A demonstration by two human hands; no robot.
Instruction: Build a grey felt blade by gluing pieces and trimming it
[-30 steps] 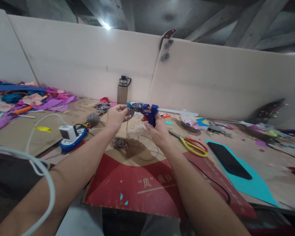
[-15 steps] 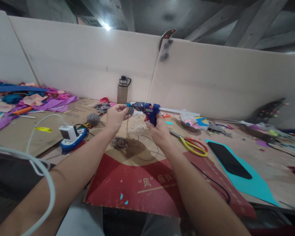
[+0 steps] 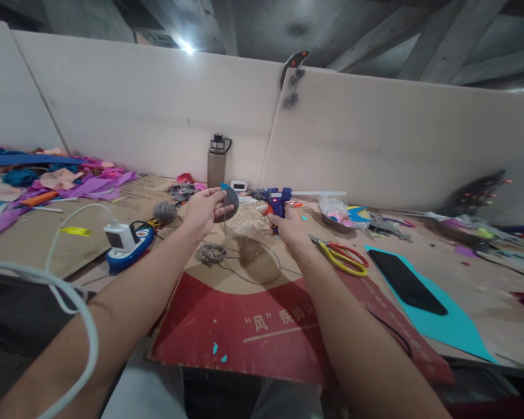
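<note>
Cardboard (image 3: 236, 334) on the table (image 3: 484, 285), both hands full.
On my feed I see the left hand (image 3: 204, 210) pinching the grey disc (image 3: 232, 199); at its three o'clock the right hand (image 3: 291, 226) grips the glue gun (image 3: 280, 201), nozzle (image 3: 259, 195) clear of it. Yarn (image 3: 211, 254) lies at the disc's seven o'clock, scissors (image 3: 344, 261) at the glue gun's four.

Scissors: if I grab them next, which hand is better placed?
Probably your right hand: it is nearer the scissors, though it would first need to put down the glue gun. Your left hand is farther away, holding the grey disc.
</note>
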